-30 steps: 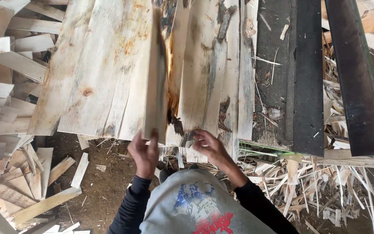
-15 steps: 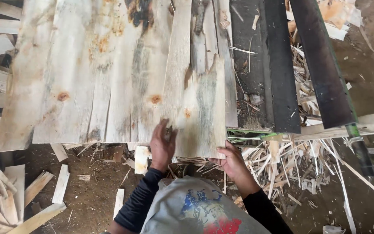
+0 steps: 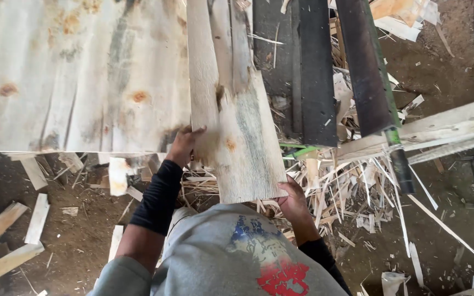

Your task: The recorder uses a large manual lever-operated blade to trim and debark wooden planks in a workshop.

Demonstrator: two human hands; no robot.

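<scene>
A pale, rough wood veneer strip (image 3: 242, 131) with a grey streak and small knots juts toward me over the edge of the stack. My left hand (image 3: 185, 143) grips its left edge, thumb on top. Under its near right corner sits my right hand (image 3: 294, 200), fingers curled beneath the sheet. To the left lies a wide layer of pale veneer sheets (image 3: 78, 77) with orange knots, its near edge running straight across the view. My grey shirt (image 3: 237, 257) and black sleeves fill the bottom centre.
Dark conveyor belts (image 3: 303, 66) and a dark bar with a green end (image 3: 368, 77) run upward on the right. A pale plank (image 3: 445, 129) crosses at right. Splinters and offcuts (image 3: 352, 192) litter the dirt floor; short wood strips (image 3: 6, 230) lie at lower left.
The veneer strip has slid toward me and now overhangs the stack edge. My left hand shifted to its left edge, my right hand went under its near corner. The view moved left and closer.
</scene>
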